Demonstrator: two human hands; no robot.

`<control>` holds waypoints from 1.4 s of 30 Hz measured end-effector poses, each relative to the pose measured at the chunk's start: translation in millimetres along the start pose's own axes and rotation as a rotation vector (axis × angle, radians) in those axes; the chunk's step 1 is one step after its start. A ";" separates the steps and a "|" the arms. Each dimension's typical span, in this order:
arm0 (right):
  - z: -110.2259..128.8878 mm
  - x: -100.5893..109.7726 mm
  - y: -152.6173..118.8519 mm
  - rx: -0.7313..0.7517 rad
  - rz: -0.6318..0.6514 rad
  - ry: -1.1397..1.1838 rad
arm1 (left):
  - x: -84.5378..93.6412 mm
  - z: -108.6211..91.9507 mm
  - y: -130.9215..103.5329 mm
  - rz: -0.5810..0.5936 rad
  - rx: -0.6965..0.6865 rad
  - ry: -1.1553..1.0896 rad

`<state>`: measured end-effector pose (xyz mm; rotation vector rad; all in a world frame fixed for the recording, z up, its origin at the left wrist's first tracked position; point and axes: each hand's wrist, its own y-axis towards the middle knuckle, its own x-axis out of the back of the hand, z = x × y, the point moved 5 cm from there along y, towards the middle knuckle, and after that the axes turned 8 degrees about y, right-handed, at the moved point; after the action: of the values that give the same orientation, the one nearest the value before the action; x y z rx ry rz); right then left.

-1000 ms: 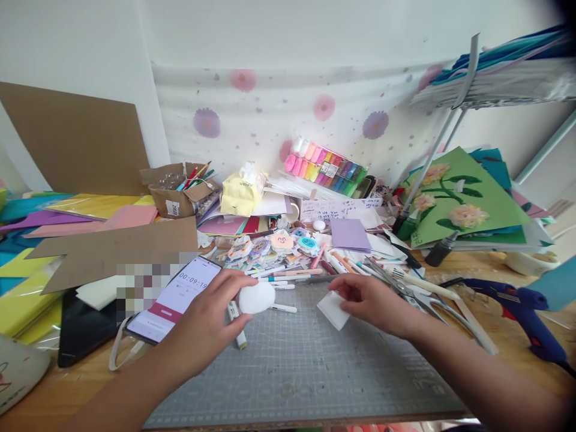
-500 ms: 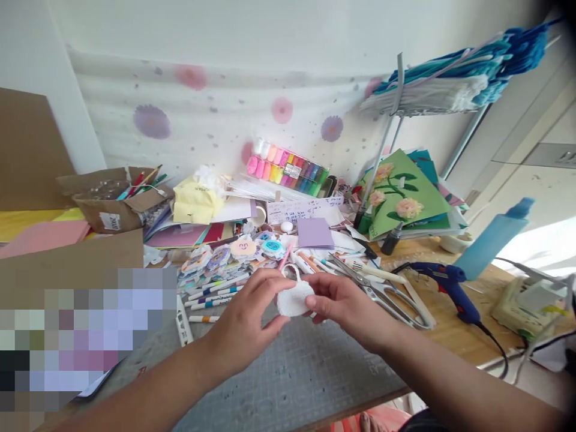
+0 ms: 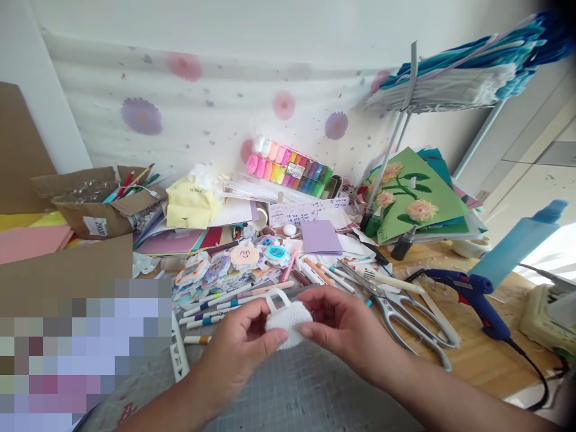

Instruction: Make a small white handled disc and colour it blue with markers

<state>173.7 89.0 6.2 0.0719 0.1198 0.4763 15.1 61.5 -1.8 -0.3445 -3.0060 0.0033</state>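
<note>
A small white textured bag-shaped piece (image 3: 290, 321) with a loop handle on top is held up above the grey cutting mat (image 3: 288, 390). My left hand (image 3: 245, 336) pinches its left side, thumb across the front face and fingers behind. From the right, my right hand (image 3: 342, 324) grips the other edge between thumb and fingers. Its handle (image 3: 279, 300) stands upright and shows an open gap. The fingertips behind the piece are hidden. Just beyond the hands lie several markers (image 3: 216, 315) and a heap of paper cut-outs (image 3: 245, 255).
Metal scissors (image 3: 405, 312) lie right of my right hand. Further right sit a blue glue gun (image 3: 472, 294) with a cord and a light-blue bottle (image 3: 517, 246). At the back are a clay set (image 3: 290, 168), a cardboard box (image 3: 90, 210) and a purple paper square (image 3: 320, 237).
Both hands have come nearer with the white piece, which is turned so its handle sits to the upper left. The left thumb has moved onto its front. The view has shifted slightly.
</note>
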 end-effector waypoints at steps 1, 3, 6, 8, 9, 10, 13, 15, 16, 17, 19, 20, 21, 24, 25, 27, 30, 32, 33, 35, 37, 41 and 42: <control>3.4 1.9 0.2 0.054 -0.043 -0.077 | 2.0 0.2 -0.1 -0.034 0.004 0.016; 11.5 3.8 0.3 0.142 -0.106 -0.226 | 5.3 0.5 -0.5 -0.080 0.000 0.032; 19.5 1.8 1.9 0.176 -0.121 -0.294 | 7.7 0.7 -1.0 -0.100 -0.009 0.025; 20.5 0.3 3.6 0.146 -0.115 -0.269 | 8.1 0.4 -0.8 -0.103 -0.016 0.014; 19.8 -0.1 4.4 0.122 -0.111 -0.241 | 8.2 0.2 -0.6 -0.105 -0.016 0.008; 18.7 -0.1 5.1 0.096 -0.105 -0.207 | 8.2 -0.1 -0.3 -0.108 -0.017 0.003; 15.1 3.1 5.7 0.041 -0.099 -0.104 | 7.8 -1.0 0.5 -0.109 -0.017 -0.016; 14.9 8.0 4.1 0.044 -0.105 -0.046 | 7.6 -0.6 0.6 -0.103 -0.014 -0.032; 16.0 11.3 2.4 0.057 -0.111 -0.014 | 7.9 0.2 0.5 -0.102 -0.010 -0.040; 18.0 15.1 0.0 0.077 -0.116 0.014 | 8.4 1.3 0.5 -0.103 -0.006 -0.049; 25.2 23.9 -7.7 0.124 -0.129 0.056 | 10.0 3.9 0.6 -0.114 0.002 -0.066; 29.7 27.7 -12.9 0.133 -0.121 0.062 | 10.8 5.1 0.6 -0.122 0.004 -0.073; 34.5 30.2 -18.7 0.130 -0.095 0.054 | 11.6 6.0 0.6 -0.130 0.004 -0.080; 46.4 24.2 -38.3 0.049 0.153 -0.041 | 12.2 6.0 -0.1 -0.153 -0.006 -0.112; 49.1 19.0 -44.6 0.035 0.255 -0.100 | 11.7 5.2 -0.5 -0.155 -0.012 -0.130; 53.3 10.3 -51.8 0.081 0.348 -0.251 | 9.8 3.0 -1.6 -0.143 -0.018 -0.179; 51.2 6.2 -46.5 0.156 0.204 -0.428 | 5.8 1.3 -3.6 -0.082 -0.003 -0.276; 44.6 6.2 -39.4 0.124 0.090 -0.423 | 3.8 1.7 -4.7 -0.036 0.016 -0.328; 41.5 5.5 -36.6 0.104 0.063 -0.395 | 3.3 2.1 -5.1 -0.020 0.025 -0.346; 37.6 1.7 -33.2 0.085 0.063 -0.350 | 2.4 3.1 -5.6 0.006 0.041 -0.369; 36.3 -2.9 -32.0 0.084 0.068 -0.329 | 1.0 3.6 -5.8 0.024 0.051 -0.383; 29.2 -12.9 -28.0 0.045 0.049 -0.253 | -3.0 2.9 -6.6 0.042 0.061 -0.398; 26.2 -15.2 -26.4 0.029 0.045 -0.225 | -3.6 2.4 -6.6 0.040 0.062 -0.398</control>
<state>175.7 57.5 31.1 0.1565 -0.0956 0.5079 16.9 54.2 -4.5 -0.4445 -3.3800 0.1910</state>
